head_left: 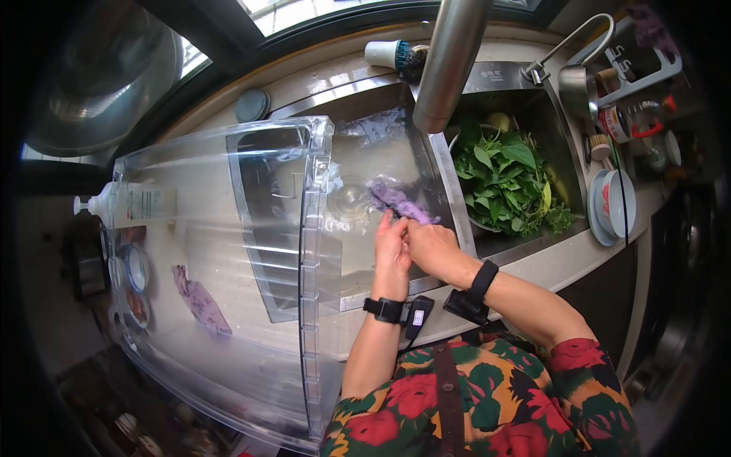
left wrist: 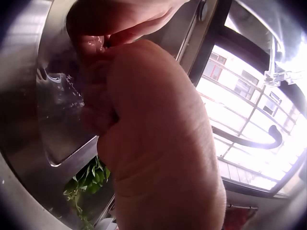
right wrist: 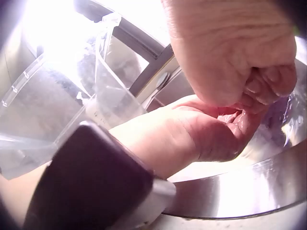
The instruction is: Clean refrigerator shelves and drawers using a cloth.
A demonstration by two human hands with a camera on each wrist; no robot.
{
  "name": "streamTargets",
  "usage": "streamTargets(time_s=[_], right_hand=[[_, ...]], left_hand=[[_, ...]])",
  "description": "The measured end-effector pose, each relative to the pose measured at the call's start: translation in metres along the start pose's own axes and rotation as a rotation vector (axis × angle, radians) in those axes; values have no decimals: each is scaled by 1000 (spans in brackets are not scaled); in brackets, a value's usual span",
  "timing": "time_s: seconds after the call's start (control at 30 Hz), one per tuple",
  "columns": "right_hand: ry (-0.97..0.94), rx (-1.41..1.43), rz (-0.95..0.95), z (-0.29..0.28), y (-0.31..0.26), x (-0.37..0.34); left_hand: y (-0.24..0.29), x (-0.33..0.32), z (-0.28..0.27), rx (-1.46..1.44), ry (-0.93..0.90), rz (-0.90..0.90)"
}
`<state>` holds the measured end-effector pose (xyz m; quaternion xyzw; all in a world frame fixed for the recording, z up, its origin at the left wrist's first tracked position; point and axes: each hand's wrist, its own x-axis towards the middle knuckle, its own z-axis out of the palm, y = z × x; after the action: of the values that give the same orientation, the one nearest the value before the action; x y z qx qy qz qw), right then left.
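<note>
A wet, bunched purple cloth [head_left: 403,204] trails from both hands over the left sink basin [head_left: 356,263]. My right hand [head_left: 435,245] grips it with curled fingers; in the right wrist view the right hand [right wrist: 235,52] is in a fist just above the left. Close against it, my left hand [head_left: 392,247] holds the bunched cloth, its fingers bent around it. In the left wrist view the back of the left hand [left wrist: 153,115] hides most of the cloth. Water lies in the basin below, with ripples around the drain.
A large clear plastic bin [head_left: 308,228] stands on the left counter, overlapping the basin. Leafy greens [head_left: 502,179] fill the right basin. The metal faucet [head_left: 449,68] hangs between the basins. Bowls [head_left: 613,206] stand at right; a second purple cloth [head_left: 199,303] shows through the bin.
</note>
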<state>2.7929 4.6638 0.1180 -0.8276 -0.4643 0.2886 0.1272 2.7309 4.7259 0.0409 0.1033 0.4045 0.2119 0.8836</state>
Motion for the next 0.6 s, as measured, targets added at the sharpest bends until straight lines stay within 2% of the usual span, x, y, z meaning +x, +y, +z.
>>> streamTargets(time_s=[0.07,0.1,0.17,0.3,0.37,0.43,0.5,0.6], right_hand=[[-11,-10,39,-1,8,-1],[-14,-15,36,2,11,-2],[22,54,75,5,16,-5],[35,85,43,-14,13,-14],[31,-28,73,-27,14,-21],[23,-84,46,-38,13,-26],[-75,-154,8,-42,14,-28],[-75,-171,-29,-26,14,-10]], left_hand=[[-8,5,4,35,121,-48],[-10,10,-2,28,122,-46],[-12,14,-9,-24,-41,-121],[-9,10,-10,-32,-31,-156],[-6,11,-9,-100,169,-210],[-7,19,-20,-93,176,-164],[-3,21,-21,-84,183,-118],[1,24,-20,-58,284,-115]])
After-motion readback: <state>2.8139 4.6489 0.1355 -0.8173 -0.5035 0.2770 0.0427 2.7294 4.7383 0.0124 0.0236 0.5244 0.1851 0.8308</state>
